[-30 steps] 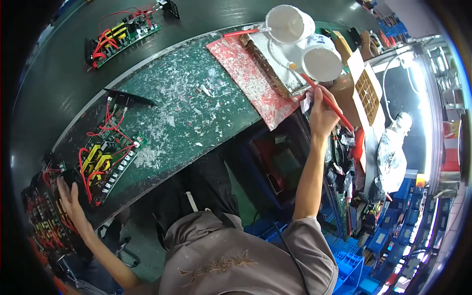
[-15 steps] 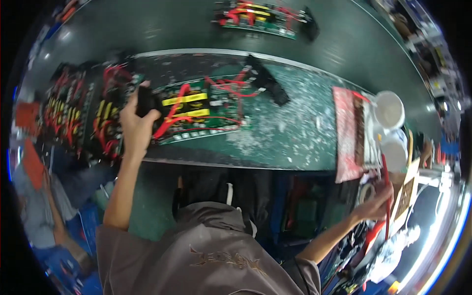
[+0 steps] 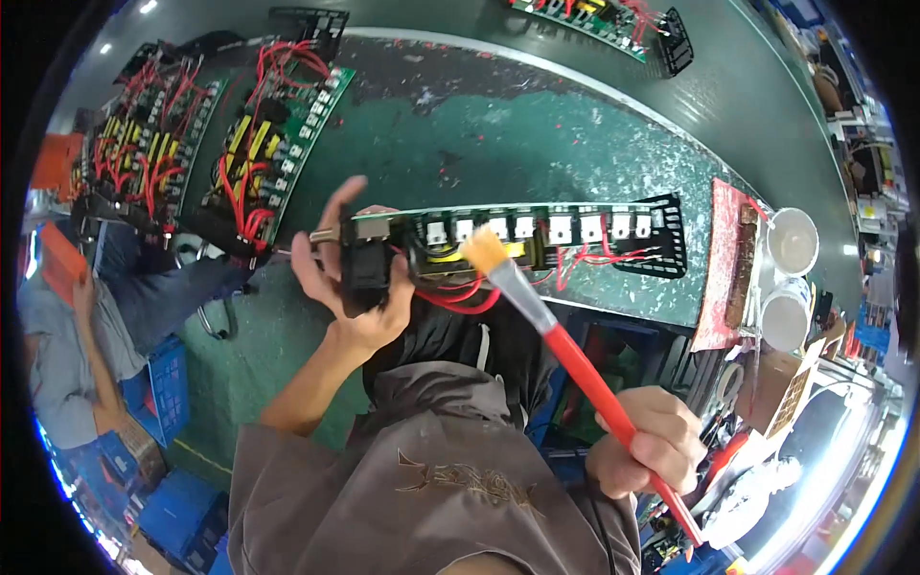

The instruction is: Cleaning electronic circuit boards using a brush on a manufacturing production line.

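Note:
My left hand grips the black end piece of a circuit board assembly, which is tilted up on its long edge above the bench's near side. A row of white-faced components faces me, with yellow-wrapped parts and red wires below. A black slotted panel sits at its right end. My right hand is closed round the red handle of a paintbrush. Its pale bristles overlap the components in this view; whether they touch cannot be made out.
More wired circuit boards stand at the left of the green bench. Another board lies beyond the raised strip. At right are a red-and-white cloth and white cups. A co-worker's arm shows at far left.
The board in my left hand has been lifted off the bench and turned on edge. My right hand has brought the brush from the right side to the board.

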`<state>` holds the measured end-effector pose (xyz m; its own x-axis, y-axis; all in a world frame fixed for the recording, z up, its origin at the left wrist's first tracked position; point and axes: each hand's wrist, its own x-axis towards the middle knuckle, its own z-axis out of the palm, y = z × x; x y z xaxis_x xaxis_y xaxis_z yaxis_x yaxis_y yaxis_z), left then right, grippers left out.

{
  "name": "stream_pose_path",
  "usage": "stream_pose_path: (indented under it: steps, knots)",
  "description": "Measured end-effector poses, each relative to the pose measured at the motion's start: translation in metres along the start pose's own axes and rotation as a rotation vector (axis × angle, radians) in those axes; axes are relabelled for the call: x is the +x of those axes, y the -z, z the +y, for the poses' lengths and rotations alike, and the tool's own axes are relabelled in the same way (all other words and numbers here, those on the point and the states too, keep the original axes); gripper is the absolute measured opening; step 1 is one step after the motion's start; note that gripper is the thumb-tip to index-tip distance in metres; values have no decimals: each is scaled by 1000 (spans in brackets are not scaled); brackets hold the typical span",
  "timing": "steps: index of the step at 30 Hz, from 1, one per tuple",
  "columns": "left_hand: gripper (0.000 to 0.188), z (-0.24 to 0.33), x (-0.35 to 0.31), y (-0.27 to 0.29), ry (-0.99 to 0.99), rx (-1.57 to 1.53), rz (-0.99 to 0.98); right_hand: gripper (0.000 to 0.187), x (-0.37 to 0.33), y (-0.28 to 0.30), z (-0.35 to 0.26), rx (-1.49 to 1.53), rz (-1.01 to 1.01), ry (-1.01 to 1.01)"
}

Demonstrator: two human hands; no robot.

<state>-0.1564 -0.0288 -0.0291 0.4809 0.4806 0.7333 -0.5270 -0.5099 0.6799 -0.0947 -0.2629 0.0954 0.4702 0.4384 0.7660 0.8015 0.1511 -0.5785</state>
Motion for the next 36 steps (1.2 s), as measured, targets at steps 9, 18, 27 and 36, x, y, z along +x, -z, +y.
stream_pose_path:
  steps: [9,18,27,36]
  knots:
    - [76,6,-3,8,101,19,-106,21,11,-22,-6,-124,-122,104]
    - [78,1,-7,6,93,-16,-89,22,12,-9,-14,-205,-123,47]
    - [80,6,-5,4,121,48,-76,24,9,2,-11,-225,-55,93]
    - [79,7,-2,4,101,121,-90,24,9,11,-10,-210,-143,77]
